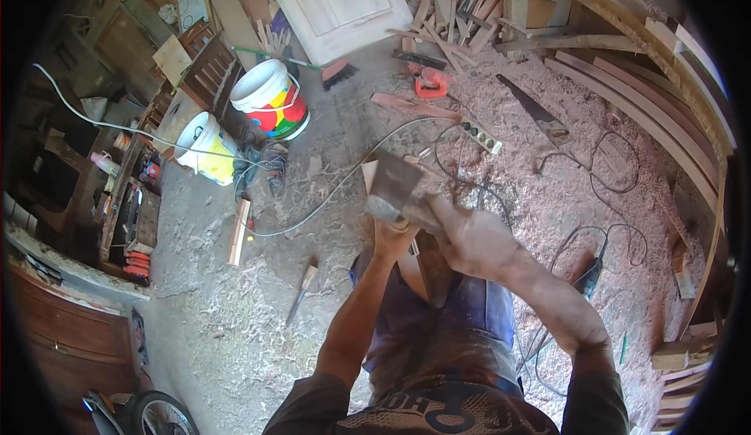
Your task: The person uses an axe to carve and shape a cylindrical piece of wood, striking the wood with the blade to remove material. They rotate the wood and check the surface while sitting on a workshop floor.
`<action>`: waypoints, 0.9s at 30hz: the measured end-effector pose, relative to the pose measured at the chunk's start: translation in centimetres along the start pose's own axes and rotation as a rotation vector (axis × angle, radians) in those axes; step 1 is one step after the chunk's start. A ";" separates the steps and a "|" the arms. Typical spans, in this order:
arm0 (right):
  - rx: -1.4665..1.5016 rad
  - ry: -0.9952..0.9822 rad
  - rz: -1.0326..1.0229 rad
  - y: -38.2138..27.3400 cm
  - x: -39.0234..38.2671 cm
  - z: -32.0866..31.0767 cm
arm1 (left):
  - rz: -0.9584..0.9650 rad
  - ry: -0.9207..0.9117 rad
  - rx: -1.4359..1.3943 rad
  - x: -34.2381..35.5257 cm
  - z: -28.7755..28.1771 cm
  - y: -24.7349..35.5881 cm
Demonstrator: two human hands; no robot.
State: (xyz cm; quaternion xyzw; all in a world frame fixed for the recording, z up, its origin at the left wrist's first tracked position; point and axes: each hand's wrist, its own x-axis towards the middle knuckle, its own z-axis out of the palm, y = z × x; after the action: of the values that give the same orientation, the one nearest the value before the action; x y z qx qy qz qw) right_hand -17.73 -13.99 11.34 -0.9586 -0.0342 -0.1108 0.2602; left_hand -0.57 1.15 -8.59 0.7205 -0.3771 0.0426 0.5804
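In front of my lap I hold a flat, brown rectangular piece (397, 175) with a rounded greyish lower edge; its exact kind is unclear. My left hand (393, 238) is closed under its near edge. From the right, my right hand (479, 241) closes around its right end, slightly smeared by motion. Below the hands, a length of wood (415, 275) stands between my legs, its upper part hidden by the hands and the brown piece. A chisel-like tool (303, 288) with a pale handle lies on the floor left of my left forearm.
Two paint buckets (270, 95) stand at the far left. A handsaw (536, 110), a power strip (479, 138) and a corded power tool (591, 275) lie among shavings on the right. Cables cross the floor. A pale panelled door (332, 5) and wood offcuts (458, 5) are at the back.
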 end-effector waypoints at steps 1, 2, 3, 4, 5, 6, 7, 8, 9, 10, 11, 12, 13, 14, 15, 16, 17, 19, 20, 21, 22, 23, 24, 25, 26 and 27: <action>0.019 0.044 0.008 -0.5 0.2 -2.6 | -0.107 0.022 -0.127 0.7 1.6 1.8; 0.122 0.163 -0.010 -1.6 0.8 -4.7 | -0.146 0.011 -0.106 0.7 1.3 3.0; 0.213 0.285 -0.020 -2.6 1.4 -6.7 | -0.181 -0.004 -0.097 0.8 1.3 4.0; 0.234 0.485 -0.063 -3.4 2.2 -7.7 | -0.212 -0.014 -0.087 1.0 1.3 4.4; 0.254 0.686 -0.106 -4.2 2.9 -8.5 | -0.170 -0.002 -0.084 1.0 1.6 4.3; 0.208 0.666 -0.112 -3.2 2.5 -6.9 | -0.128 0.009 -0.083 1.1 2.0 4.4; 0.151 0.649 -0.115 -2.1 2.0 -5.7 | -0.084 0.014 -0.090 1.2 2.6 4.5; 0.122 0.632 -0.132 -1.4 1.9 -4.0 | 0.052 -0.009 0.024 1.1 1.7 3.4; -0.114 0.339 -0.140 0.2 0.6 -0.8 | 0.191 -0.027 0.153 0.8 0.0 1.4; -0.373 -0.097 0.016 1.9 -0.5 3.2 | 0.325 -0.062 0.248 0.2 0.1 0.2; -0.081 -0.089 0.097 4.5 -1.7 5.9 | 0.180 0.009 -0.049 -0.6 2.6 0.1; -0.108 -0.075 0.046 4.4 -0.7 5.3 | 0.054 0.105 -0.287 -0.3 2.8 0.2; -0.135 -0.083 0.019 4.2 -0.9 4.4 | 0.000 0.101 -0.353 -0.8 3.0 0.2; -0.148 -0.088 -0.006 3.2 -1.1 3.4 | -0.047 0.110 -0.413 -0.7 2.8 0.3; -0.083 -0.055 -0.007 2.1 -1.1 2.0 | 0.005 0.029 -0.282 -0.5 1.8 0.2; -0.031 -0.026 -0.002 0.9 -0.9 -0.4 | -0.037 -0.003 -0.175 -0.2 1.9 1.0; 0.015 0.088 -0.041 0.0 -0.4 -2.7 | -0.075 -0.037 -0.062 0.2 1.8 1.9; 0.152 0.372 -0.093 -2.2 0.8 -5.9 | -0.124 -0.028 -0.070 0.2 1.4 3.2; 0.229 0.549 -0.104 -3.4 1.4 -7.2 | -0.144 -0.021 -0.079 0.3 1.3 3.7; 0.304 0.723 -0.112 -4.0 1.8 -7.7 | -0.151 -0.013 -0.076 0.5 1.4 4.1; 0.178 0.574 -0.083 -2.9 1.2 -6.5 | -0.156 -0.014 -0.088 0.7 2.0 4.6; 0.064 0.428 -0.061 -0.8 0.3 -3.7 | -0.157 -0.012 -0.089 0.8 2.3 4.8; -0.040 0.287 -0.056 1.0 -0.2 -0.8 | 0.001 -0.052 0.085 0.6 1.8 3.9; -0.023 0.040 0.070 2.8 -0.7 2.7 | 0.151 -0.097 0.252 -0.2 1.4 2.0; -0.015 -0.204 0.213 4.2 -1.5 4.9 | 0.209 -0.105 0.257 0.4 2.1 1.4; -0.051 -0.180 0.190 4.7 -1.0 4.2 | 0.269 -0.109 0.291 0.9 1.6 1.1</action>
State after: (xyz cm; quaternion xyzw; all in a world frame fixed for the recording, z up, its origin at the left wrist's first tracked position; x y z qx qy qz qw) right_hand -17.35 -15.90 5.30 -0.9698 0.0366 0.0001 0.2412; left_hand -1.16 -0.70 -7.72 0.7411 -0.4908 0.1349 0.4378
